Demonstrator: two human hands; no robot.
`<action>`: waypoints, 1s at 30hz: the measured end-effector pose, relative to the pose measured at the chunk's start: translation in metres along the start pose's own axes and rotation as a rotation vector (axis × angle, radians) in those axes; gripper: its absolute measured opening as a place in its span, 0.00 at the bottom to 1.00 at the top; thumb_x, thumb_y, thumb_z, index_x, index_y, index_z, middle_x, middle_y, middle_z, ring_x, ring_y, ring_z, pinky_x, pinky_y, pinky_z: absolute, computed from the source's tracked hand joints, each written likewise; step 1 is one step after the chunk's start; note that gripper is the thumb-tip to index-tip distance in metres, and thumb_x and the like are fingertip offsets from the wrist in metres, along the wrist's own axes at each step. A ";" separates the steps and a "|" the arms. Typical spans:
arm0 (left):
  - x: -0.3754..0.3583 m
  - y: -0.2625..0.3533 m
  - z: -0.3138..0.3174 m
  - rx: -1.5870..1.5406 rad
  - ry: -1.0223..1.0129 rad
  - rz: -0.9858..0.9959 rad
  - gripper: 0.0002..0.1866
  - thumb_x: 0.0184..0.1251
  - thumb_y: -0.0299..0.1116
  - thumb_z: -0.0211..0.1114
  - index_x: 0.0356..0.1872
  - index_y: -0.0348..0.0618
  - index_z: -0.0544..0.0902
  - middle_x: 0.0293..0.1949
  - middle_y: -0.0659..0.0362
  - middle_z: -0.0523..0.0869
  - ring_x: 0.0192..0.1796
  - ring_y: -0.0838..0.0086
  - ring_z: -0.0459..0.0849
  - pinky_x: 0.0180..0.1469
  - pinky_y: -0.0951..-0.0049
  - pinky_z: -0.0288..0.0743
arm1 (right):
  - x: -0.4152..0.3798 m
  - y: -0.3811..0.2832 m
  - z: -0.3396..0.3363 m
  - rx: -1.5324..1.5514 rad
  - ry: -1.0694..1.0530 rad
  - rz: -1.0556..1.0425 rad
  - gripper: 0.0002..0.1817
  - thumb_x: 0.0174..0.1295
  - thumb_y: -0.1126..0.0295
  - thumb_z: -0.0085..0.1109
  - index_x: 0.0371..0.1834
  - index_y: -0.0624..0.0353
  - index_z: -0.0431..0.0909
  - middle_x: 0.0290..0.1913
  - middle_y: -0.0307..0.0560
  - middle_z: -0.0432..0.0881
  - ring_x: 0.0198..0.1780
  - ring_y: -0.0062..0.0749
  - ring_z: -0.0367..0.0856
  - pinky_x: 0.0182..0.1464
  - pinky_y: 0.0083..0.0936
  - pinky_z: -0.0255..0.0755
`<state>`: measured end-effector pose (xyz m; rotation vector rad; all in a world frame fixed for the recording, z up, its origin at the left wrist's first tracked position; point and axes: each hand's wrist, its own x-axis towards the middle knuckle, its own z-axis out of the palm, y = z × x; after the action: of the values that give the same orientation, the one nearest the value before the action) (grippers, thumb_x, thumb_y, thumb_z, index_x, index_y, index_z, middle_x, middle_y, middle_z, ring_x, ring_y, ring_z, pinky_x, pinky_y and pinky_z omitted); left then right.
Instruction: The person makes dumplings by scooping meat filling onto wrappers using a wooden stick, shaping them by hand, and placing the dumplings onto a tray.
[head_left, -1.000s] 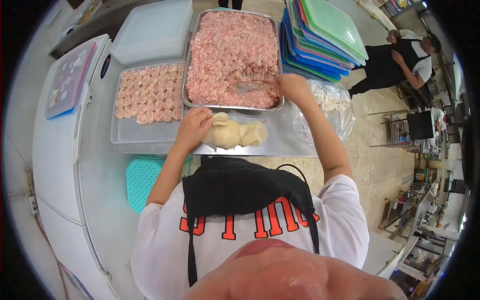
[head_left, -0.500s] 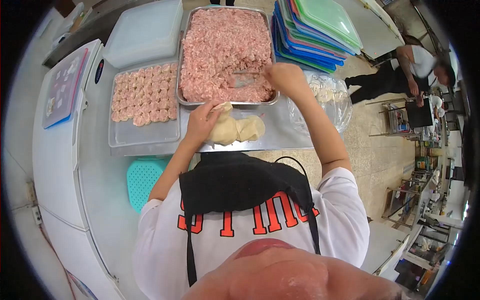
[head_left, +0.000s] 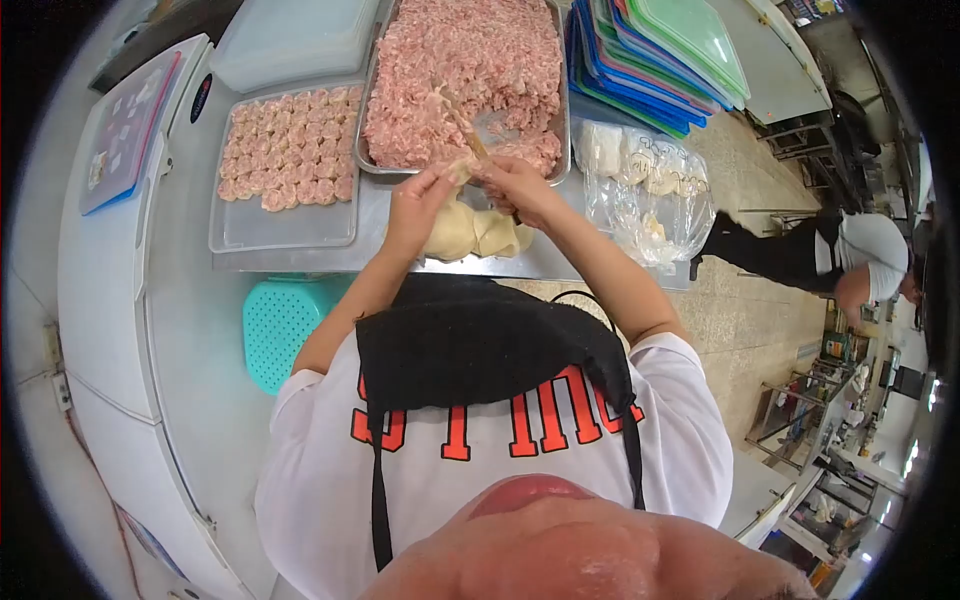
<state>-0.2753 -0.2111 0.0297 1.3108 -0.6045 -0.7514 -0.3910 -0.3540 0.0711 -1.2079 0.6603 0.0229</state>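
My left hand (head_left: 418, 203) pinches a thin, pale dough wrapper (head_left: 461, 172) at the near edge of the meat tray. In my right hand (head_left: 527, 190) is a narrow, flat spatula (head_left: 463, 124), its meat-smeared end pointing away over the tray. Both hands nearly meet at the wrapper; how much meat is in it is hard to see. Just below them lies a stack of round dough wrappers (head_left: 455, 232) on the metal table. Pink minced meat (head_left: 465, 50) fills the deep metal tray (head_left: 370, 165), with a scooped-out hollow at its near right.
To the left, a plastic tray (head_left: 285, 232) holds rows of filled dumplings (head_left: 290, 145), behind it a translucent box (head_left: 290, 45). Coloured lids (head_left: 650, 65) are stacked at right, near bagged dough wrappers (head_left: 645, 185). A turquoise stool (head_left: 287, 335) stands under the table; another person (head_left: 860, 255) is farther right.
My right hand has come back from the meat with the spatula to meet my left hand. The left hand has lifted a wrapper off the stack. The other person has moved.
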 end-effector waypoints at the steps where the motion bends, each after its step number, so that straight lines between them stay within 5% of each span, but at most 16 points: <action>1: -0.002 -0.001 0.001 0.097 -0.041 0.060 0.13 0.67 0.33 0.63 0.47 0.36 0.83 0.38 0.61 0.85 0.38 0.83 0.80 0.41 0.79 0.75 | 0.000 0.001 0.001 0.003 0.000 0.001 0.09 0.66 0.62 0.57 0.32 0.54 0.76 0.19 0.27 0.62 0.16 0.11 0.55 0.17 0.14 0.46; 7: -0.004 0.011 -0.007 -0.492 0.094 -0.139 0.11 0.68 0.29 0.61 0.46 0.35 0.79 0.41 0.59 0.84 0.44 0.77 0.82 0.48 0.76 0.76 | -0.017 0.003 0.000 0.141 -0.023 0.006 0.10 0.63 0.67 0.59 0.27 0.53 0.70 0.19 0.27 0.62 0.16 0.11 0.55 0.17 0.14 0.45; 13: -0.002 0.021 -0.036 -0.675 0.207 -0.030 0.09 0.73 0.32 0.55 0.47 0.39 0.77 0.45 0.56 0.83 0.47 0.70 0.83 0.51 0.68 0.78 | -0.030 0.017 -0.017 -0.082 -0.042 0.035 0.09 0.62 0.65 0.61 0.29 0.54 0.72 0.18 0.28 0.64 0.16 0.11 0.57 0.16 0.15 0.47; 16: -0.006 0.026 -0.041 -0.645 0.274 0.028 0.10 0.73 0.33 0.55 0.48 0.40 0.77 0.43 0.59 0.83 0.45 0.74 0.82 0.50 0.72 0.76 | -0.029 0.019 -0.037 -0.468 0.037 -0.049 0.15 0.59 0.59 0.63 0.33 0.62 0.78 0.21 0.36 0.75 0.21 0.20 0.70 0.22 0.24 0.61; 18: -0.010 0.024 -0.043 -0.412 0.346 0.043 0.09 0.72 0.33 0.56 0.48 0.41 0.77 0.41 0.62 0.81 0.42 0.78 0.80 0.49 0.75 0.74 | -0.033 0.010 -0.045 -0.937 0.050 -0.231 0.20 0.57 0.54 0.64 0.33 0.64 0.78 0.22 0.45 0.77 0.24 0.28 0.74 0.27 0.29 0.67; 22: -0.015 0.018 -0.038 -0.115 0.170 0.110 0.10 0.72 0.33 0.55 0.47 0.40 0.78 0.39 0.64 0.80 0.40 0.79 0.78 0.48 0.77 0.72 | -0.037 -0.015 -0.054 -1.135 0.079 -0.188 0.20 0.61 0.53 0.59 0.36 0.63 0.78 0.25 0.54 0.79 0.27 0.39 0.78 0.31 0.34 0.69; 24: -0.018 0.025 -0.037 0.311 0.082 0.352 0.09 0.68 0.31 0.56 0.44 0.41 0.80 0.37 0.61 0.83 0.41 0.74 0.81 0.48 0.74 0.73 | -0.032 -0.022 -0.059 -1.065 0.227 -0.360 0.19 0.66 0.54 0.53 0.37 0.62 0.79 0.30 0.58 0.82 0.33 0.51 0.81 0.36 0.40 0.72; 30: -0.022 0.050 -0.057 0.832 -0.075 0.437 0.12 0.54 0.25 0.63 0.41 0.46 0.81 0.40 0.57 0.86 0.45 0.64 0.84 0.50 0.68 0.75 | 0.017 -0.046 -0.081 -1.619 0.481 -0.440 0.17 0.66 0.58 0.47 0.33 0.58 0.81 0.32 0.56 0.83 0.37 0.51 0.83 0.39 0.46 0.75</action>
<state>-0.2387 -0.1544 0.0696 1.8095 -1.3002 -0.1677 -0.3979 -0.4474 0.0861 -2.9695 0.7482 -0.1340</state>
